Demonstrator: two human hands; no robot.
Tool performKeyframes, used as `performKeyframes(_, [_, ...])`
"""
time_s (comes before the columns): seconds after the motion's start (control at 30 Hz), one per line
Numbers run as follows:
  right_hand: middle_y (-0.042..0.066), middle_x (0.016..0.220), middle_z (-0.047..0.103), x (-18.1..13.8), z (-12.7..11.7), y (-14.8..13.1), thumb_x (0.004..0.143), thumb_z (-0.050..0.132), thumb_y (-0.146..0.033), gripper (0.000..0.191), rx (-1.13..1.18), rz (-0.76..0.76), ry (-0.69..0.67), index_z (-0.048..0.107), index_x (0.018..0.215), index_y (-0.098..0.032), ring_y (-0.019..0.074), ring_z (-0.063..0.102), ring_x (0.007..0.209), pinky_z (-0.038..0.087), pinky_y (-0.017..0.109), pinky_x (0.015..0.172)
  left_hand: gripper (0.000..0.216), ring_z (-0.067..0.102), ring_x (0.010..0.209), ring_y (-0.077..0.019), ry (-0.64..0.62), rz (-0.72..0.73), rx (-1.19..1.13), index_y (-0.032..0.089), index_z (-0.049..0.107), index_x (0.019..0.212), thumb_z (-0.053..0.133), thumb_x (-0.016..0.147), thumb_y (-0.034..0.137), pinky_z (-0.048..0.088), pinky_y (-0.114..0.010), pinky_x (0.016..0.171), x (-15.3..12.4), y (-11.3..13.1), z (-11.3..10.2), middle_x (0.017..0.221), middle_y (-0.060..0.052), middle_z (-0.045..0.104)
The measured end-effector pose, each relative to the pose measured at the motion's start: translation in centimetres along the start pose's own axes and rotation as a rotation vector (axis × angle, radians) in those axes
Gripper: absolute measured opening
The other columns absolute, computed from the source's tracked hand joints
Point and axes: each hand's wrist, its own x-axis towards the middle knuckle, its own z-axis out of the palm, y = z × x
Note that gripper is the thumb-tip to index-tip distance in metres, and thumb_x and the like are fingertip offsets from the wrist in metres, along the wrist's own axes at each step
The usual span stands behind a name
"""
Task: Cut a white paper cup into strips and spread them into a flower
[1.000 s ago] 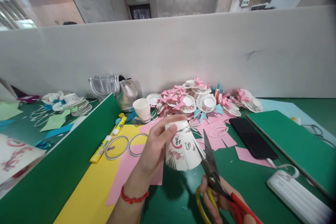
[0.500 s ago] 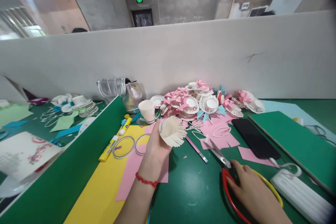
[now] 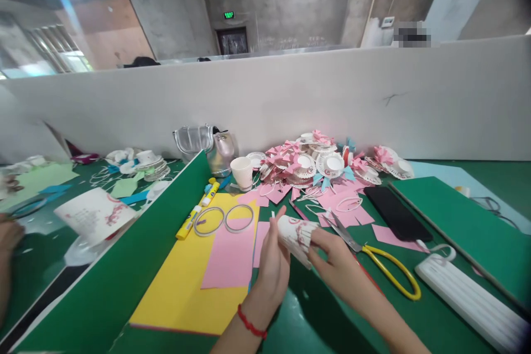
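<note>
Both my hands hold a white paper cup [image 3: 297,234] whose wall is cut into thin strips, above the green table [image 3: 315,310]. My left hand [image 3: 274,263], with a red bracelet at the wrist, grips the cup's left side with the thumb raised. My right hand [image 3: 332,260] pinches the fringed edge on the right. Scissors [image 3: 373,257] with yellow and red handles lie on the table just right of my right hand, untouched.
Pink paper [image 3: 232,251] lies on a yellow sheet [image 3: 182,287]. Two cut rings [image 3: 224,218], glue sticks [image 3: 199,210], a plain cup [image 3: 243,172], a pile of finished paper flowers [image 3: 319,163], a black phone [image 3: 396,213] and a white power strip [image 3: 468,298] surround me. Another person's hand [image 3: 6,243] is at far left.
My right hand set the scissors down on the table and came over to the cup. The cup moved lower and closer, now held in both hands.
</note>
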Motion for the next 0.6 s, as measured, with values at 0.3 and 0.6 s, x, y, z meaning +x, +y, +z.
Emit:
performKeyframes(0.3, [0.007,0.072,0.072,-1.8,2.0,4.1,0.077,0.061,-0.033,0.024,0.328,0.118,-0.032,0.072,0.085,-0.014,0.0227,0.065,0.067,0.053,0.034,0.067,0.033,0.046,0.066,-0.0164,-0.135,0.314,0.605,0.017,0.057,0.07,0.051,0.079,0.048,0.037,-0.028,0.062,1.1,-2.8,-3.1,0.069,-0.001,0.053])
performKeyframes(0.6, [0.002,0.061,0.065,-2.8,2.3,4.7,0.069,0.064,-0.021,0.007,0.391,0.167,0.003,0.069,0.067,-0.015,0.0192,0.057,0.06,0.05,0.029,0.058,0.027,0.05,0.072,-0.0193,-0.232,0.323,0.692,0.016,0.059,0.067,0.044,0.081,0.034,0.037,-0.029,0.065,1.1,-3.3,-3.3,0.072,-0.004,0.056])
